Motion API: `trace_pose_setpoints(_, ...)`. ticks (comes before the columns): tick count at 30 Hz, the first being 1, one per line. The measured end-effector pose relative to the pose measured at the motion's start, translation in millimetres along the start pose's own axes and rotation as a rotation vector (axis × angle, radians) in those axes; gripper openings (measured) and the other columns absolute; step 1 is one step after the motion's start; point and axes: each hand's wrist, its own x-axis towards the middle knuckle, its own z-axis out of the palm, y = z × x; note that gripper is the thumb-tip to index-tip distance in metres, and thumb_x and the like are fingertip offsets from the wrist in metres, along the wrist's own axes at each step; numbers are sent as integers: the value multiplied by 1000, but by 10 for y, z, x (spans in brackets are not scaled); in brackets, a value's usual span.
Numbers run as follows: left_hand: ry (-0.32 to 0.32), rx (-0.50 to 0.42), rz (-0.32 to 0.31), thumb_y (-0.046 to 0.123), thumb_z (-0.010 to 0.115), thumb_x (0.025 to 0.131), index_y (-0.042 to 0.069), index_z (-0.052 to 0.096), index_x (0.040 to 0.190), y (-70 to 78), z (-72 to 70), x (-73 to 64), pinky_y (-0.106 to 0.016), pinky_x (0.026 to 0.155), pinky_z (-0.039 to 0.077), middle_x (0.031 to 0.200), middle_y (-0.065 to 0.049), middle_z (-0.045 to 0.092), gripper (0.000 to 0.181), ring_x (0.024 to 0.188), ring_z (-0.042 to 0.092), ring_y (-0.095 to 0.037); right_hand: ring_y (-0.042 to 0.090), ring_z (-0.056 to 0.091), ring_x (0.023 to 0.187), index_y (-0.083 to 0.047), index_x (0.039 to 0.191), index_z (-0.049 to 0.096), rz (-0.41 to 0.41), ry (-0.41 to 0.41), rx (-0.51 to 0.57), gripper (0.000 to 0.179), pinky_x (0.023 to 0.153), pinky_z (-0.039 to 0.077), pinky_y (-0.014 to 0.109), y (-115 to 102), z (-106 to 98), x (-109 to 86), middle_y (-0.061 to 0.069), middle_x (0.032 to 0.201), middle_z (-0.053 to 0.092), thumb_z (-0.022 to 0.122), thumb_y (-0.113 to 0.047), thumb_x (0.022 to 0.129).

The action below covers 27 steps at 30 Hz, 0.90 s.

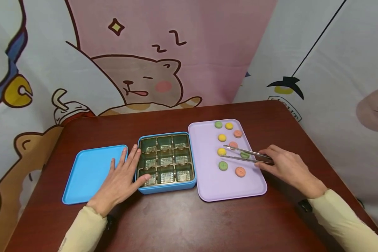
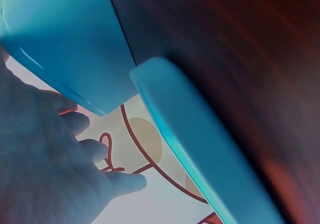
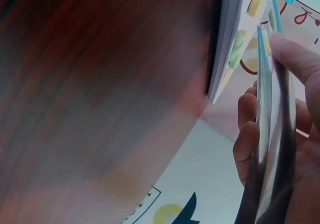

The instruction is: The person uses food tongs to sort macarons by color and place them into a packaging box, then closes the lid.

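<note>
Fingers of the right hand (image 1: pixel 283 166) curl round the dark end of a pair of metal tongs (image 1: pixel 252 152), with the thumb on the near side; the right wrist view also shows this grip. The 2 arms of the tongs stand apart, their tips reaching over a lilac tray (image 1: pixel 233 190) on either side of a yellow macaron (image 1: pixel 221 152); whether they touch it I cannot tell. That macaron lies at the left of a loose scatter of 9 on the tray: 3 yellow, 3 green and 3 orange-pink. A green macaron (image 1: pixel 245 155) shows between the tong arms, nearer the hand.

Fingers of the left hand (image 1: pixel 121 178) are straight and spread, reaching across the left edge of a blue box (image 1: pixel 167 189), the thumb over its near left corner. Inside the box sits a gold-coloured insert (image 1: pixel 165 149) with 9 compartments in 3 rows. Left of it lies a flat blue lid (image 1: pixel 94 171), partly behind that hand; contact with the lid is unclear.

Everything stands on a dark red-brown table (image 1: pixel 182 222), before a cloth (image 1: pixel 220 42) printed with cartoon animals.
</note>
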Motion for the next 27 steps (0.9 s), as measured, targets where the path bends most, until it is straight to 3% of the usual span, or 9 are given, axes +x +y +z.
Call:
trace_pose_setpoints(7, 8, 5, 6, 63, 51, 101, 9, 15, 167, -40, -8, -51, -77, 115, 10, 174, -9, 7, 93, 158, 4, -43, 14, 55, 67, -4, 119, 74, -53, 22, -21, 53, 52, 47, 28, -9, 29, 71, 8, 100, 67, 89, -38, 81)
trace_pose_setpoints(14, -9, -14, 14, 64, 49, 102, 11, 13, 168, -61, -32, -83, -77, 115, 10, 174, -7, 7, 92, 158, 3, -40, 16, 58, 69, -3, 117, 75, -75, 18, -22, 50, 53, 51, 30, -20, 63, 113, 8, 99, 67, 89, -36, 82)
trace_pose_setpoints(27, -17, -49, 11, 49, 38, 111, 12, 20, 167, -73, -34, -55, -76, 116, 7, 174, -1, 10, 70, 159, 4, -38, 15, 59, 66, -4, 113, 77, -123, 66, -27, 46, 49, 46, 31, 29, 100, 98, 7, 96, 69, 88, -36, 82)
